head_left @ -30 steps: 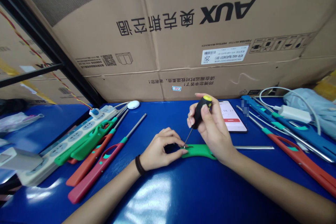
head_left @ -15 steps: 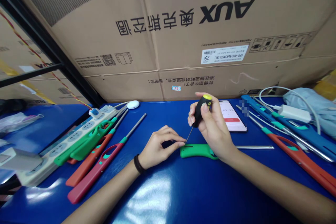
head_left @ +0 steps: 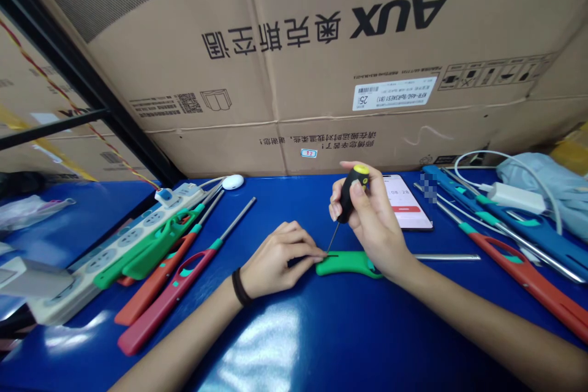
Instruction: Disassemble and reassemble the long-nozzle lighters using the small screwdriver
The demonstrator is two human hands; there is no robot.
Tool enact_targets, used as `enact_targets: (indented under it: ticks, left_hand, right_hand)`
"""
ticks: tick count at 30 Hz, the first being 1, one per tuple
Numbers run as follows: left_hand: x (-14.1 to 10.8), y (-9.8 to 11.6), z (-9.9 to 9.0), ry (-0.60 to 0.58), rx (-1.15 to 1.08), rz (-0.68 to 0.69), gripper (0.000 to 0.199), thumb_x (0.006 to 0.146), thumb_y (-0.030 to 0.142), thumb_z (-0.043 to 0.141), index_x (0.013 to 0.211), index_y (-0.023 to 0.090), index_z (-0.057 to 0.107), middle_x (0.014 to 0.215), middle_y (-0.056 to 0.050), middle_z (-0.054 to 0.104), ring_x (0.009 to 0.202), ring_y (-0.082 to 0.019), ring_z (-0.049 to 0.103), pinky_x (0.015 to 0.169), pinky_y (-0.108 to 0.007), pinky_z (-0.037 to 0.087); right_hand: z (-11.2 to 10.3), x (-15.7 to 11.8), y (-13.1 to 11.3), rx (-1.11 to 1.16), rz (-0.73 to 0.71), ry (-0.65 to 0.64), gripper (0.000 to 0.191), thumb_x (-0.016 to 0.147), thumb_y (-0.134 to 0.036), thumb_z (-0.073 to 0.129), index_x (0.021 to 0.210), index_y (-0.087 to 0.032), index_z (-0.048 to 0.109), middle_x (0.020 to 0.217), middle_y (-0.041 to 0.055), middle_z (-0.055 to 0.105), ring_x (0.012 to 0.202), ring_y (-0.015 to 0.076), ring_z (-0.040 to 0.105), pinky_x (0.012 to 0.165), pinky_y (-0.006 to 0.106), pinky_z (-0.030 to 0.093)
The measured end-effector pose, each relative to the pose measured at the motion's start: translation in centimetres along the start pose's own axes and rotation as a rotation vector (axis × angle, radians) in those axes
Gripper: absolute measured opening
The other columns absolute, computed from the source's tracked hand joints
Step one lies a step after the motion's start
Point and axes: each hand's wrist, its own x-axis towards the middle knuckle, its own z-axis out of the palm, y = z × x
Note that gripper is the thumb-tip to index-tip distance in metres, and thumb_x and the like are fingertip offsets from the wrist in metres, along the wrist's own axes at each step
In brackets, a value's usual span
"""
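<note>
My right hand (head_left: 374,223) is wrapped round the black and yellow handle of a screwdriver (head_left: 351,193), which is tilted with its thin shaft pointing down and left. Its tip meets the left end of a green long-necked lighter (head_left: 346,263) lying flat, with the metal tube reaching out to the right. The right hand hides part of the lighter's middle. My left hand (head_left: 280,257), with a dark band at the wrist, is closed in a pinch beside the screwdriver tip, at the lighter's handle end. What the fingertips hold, if anything, is too small to make out.
Left of my hands lie a red lighter (head_left: 169,297), an orange lighter (head_left: 154,282) and a green lighter (head_left: 147,251) by a white power strip (head_left: 124,245). To the right are a phone (head_left: 407,205), another orange lighter (head_left: 519,269) and blue lighters (head_left: 542,229). A cardboard box (head_left: 275,86) stands behind.
My left fingertips have shifted slightly right and down, closer to the lighter's surface. The screwdriver stays almost in place in my right hand, and the lighter lies as before.
</note>
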Motion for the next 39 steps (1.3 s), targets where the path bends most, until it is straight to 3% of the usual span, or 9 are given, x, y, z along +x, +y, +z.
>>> enact_targets:
  ticks: [10, 20, 39]
  left_hand:
    - [0.0, 0.4, -0.3, -0.062, 0.146, 0.057, 0.022, 0.089, 0.021, 0.052, 0.102, 0.021, 0.069, 0.086, -0.006, 0.066, 0.078, -0.017, 0.055, 0.073, -0.032, 0.042]
    - [-0.2, -0.1, -0.2, 0.005, 0.140, 0.029, 0.038, 0.075, 0.046, 0.068, 0.101, 0.018, 0.069, 0.083, -0.006, 0.066, 0.075, -0.018, 0.055, 0.072, -0.033, 0.043]
    - [0.0, -0.2, 0.1, -0.038, 0.113, 0.010, 0.034, 0.075, 0.044, 0.070, 0.098, 0.018, 0.069, 0.080, -0.004, 0.067, 0.075, -0.018, 0.056, 0.074, -0.033, 0.040]
  right_hand:
    - [0.1, 0.0, -0.1, 0.010, -0.002, 0.004, 0.018, 0.094, -0.033, 0.044, 0.112, -0.029, 0.045, 0.081, -0.0018, 0.049, 0.063, 0.0115, 0.046, 0.062, 0.030, 0.044]
    - [0.5, -0.7, -0.3, 0.003, 0.023, -0.042, 0.017, 0.096, -0.032, 0.040, 0.113, -0.032, 0.042, 0.083, -0.0020, 0.048, 0.065, 0.0117, 0.046, 0.064, 0.030, 0.043]
    - [0.6, -1.5, 0.7, -0.091, 0.049, -0.081, 0.021, 0.096, -0.035, 0.039, 0.115, -0.030, 0.039, 0.086, -0.0008, 0.046, 0.067, 0.0121, 0.046, 0.069, 0.031, 0.045]
